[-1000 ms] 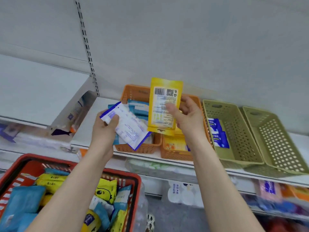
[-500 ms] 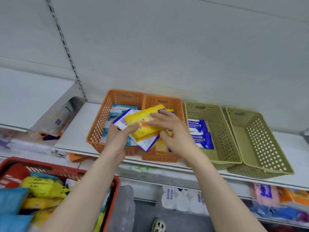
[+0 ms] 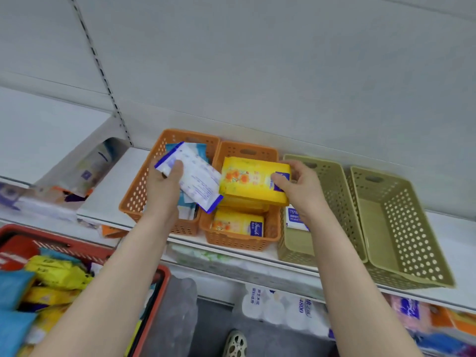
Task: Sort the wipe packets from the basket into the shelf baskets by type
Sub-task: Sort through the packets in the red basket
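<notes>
1. The right hand (image 3: 301, 188) pinches the right end of a yellow packet (image 3: 253, 181) between thumb and curled fingers, holding it roughly flat with its flowered face up.
2. The left hand (image 3: 164, 188) grips a white packet with blue edges (image 3: 195, 176) by its upper-left end. The packet slants down to the right, and its lower corner overlaps the edge of the yellow one.
3. The yellow packet hovers just above the second orange basket (image 3: 240, 240), which already holds yellow packets of the same print (image 3: 237, 224). The step in hand looks like dropping it onto that stack.
4. That move likely calls for lowering the packet between the basket walls and letting go. The left hand's packet should be kept clear so the two do not snag.
5. The white packet sits over the first orange basket (image 3: 137, 189), where pale blue and white packs lie. Only its printed back shows, so its type cannot be told. It may match that basket or the blue-and-white alcohol pack (image 3: 296, 217) in the first olive basket (image 3: 334, 186).
6. A second olive basket (image 3: 401, 228) stands beside it to the right.
7. Below and to the left, the red basket (image 3: 157, 287) still holds many yellow and blue packets, so the sorting seems far from finished.
</notes>
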`<state>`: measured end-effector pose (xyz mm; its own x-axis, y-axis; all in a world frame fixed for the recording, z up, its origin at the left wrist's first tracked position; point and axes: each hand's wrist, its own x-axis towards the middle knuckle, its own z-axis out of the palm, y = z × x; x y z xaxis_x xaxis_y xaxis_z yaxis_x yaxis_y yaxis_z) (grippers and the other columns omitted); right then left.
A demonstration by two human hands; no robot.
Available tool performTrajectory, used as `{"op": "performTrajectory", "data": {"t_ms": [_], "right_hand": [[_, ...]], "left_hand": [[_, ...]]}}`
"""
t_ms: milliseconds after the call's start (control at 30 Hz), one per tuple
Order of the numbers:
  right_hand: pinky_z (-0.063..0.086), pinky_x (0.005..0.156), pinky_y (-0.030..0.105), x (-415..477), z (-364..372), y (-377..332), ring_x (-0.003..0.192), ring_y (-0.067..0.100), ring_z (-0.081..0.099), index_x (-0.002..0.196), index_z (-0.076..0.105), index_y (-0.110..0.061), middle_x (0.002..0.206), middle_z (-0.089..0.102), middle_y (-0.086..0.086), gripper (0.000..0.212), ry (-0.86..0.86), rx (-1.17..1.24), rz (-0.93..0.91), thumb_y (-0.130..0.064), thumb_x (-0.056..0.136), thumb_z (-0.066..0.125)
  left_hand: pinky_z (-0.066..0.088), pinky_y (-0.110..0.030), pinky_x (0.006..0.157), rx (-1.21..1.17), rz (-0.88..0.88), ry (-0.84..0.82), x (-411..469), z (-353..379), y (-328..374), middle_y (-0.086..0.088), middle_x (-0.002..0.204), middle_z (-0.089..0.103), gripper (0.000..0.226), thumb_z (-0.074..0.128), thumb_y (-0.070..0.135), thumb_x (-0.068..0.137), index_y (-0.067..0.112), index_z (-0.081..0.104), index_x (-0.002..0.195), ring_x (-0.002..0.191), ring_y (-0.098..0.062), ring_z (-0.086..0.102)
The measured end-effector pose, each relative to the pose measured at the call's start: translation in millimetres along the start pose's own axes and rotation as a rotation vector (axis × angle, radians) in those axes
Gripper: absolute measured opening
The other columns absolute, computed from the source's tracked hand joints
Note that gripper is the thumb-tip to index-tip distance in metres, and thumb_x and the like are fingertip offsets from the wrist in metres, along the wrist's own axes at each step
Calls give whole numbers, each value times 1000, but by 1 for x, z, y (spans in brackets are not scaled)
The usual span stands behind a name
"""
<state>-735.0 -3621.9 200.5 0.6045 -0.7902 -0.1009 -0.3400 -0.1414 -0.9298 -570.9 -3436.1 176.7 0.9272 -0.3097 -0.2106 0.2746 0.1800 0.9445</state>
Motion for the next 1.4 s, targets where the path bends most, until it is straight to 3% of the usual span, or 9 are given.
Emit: {"op": "performTrajectory", "data": {"t_ms": [133,567,733,833,933,1033,1133,1267,1400], "right_hand": [[44,76,30,-6,12,9,99,23,61,123,61,-19,110,67,4,37,-56,-549,-58,-22,87,69],[48,77,33,-10,82,42,102,31,62,117,58,-7,122,56,15,27,-310,-1205,8,-8,90,60],[52,82,34,3,78,43,98,31,63,112,64,-11,118,59,12,25,-301,-1174,-20,-10,87,62],[52,74,34,1,75,17,84,23,64,100,70,-17,94,71,3,19,-79,-742,-144,-25,96,53],[50,64,30,-8,78,-21,76,15,63,94,71,-21,86,72,-1,31,-307,-311,-49,-48,93,57],[41,49,26,-13,83,-28,65,14,58,99,73,-15,85,73,8,21,-505,-145,33,-32,86,73],[41,52,18,-11,80,-22,61,2,57,101,74,-17,81,69,-3,15,-248,136,-141,-10,88,69],[42,80,14,-3,70,-11,98,1,54,109,73,-26,109,54,-1,34,-67,-62,-485,-1,87,67],[39,91,8,-8,64,-2,120,11,50,99,77,-22,123,54,0,57,-230,-158,-519,21,81,45]], "left_hand": [[57,-36,80,24,34,64,3,-19,7,-2,112,66,28,56,19,99,17,48,126,101,-17,68],[57,-27,71,9,-15,-22,-5,-36,3,2,105,69,23,57,21,99,21,50,121,89,-9,70],[55,-41,88,-38,-109,-79,-5,-36,-1,-6,116,68,18,58,17,98,26,54,112,104,-21,69],[54,-44,93,-56,-138,-145,-5,-35,-1,-9,121,67,25,55,10,97,23,54,119,112,-26,66],[57,-37,85,-15,-51,-250,-7,-32,0,-5,116,68,29,57,4,96,25,58,116,106,-20,68],[59,-28,71,79,19,-234,-8,-28,2,2,111,70,34,65,4,91,32,62,110,97,-12,68],[58,-31,76,117,12,-132,-5,-32,3,0,117,69,27,65,12,93,34,64,109,93,-12,68],[54,-38,83,18,-176,-167,-8,-28,11,-3,109,73,32,47,46,101,26,69,112,95,-18,70],[61,-28,68,62,-142,-212,-16,-11,6,-9,117,66,35,67,17,92,21,56,125,97,-18,70]]}}
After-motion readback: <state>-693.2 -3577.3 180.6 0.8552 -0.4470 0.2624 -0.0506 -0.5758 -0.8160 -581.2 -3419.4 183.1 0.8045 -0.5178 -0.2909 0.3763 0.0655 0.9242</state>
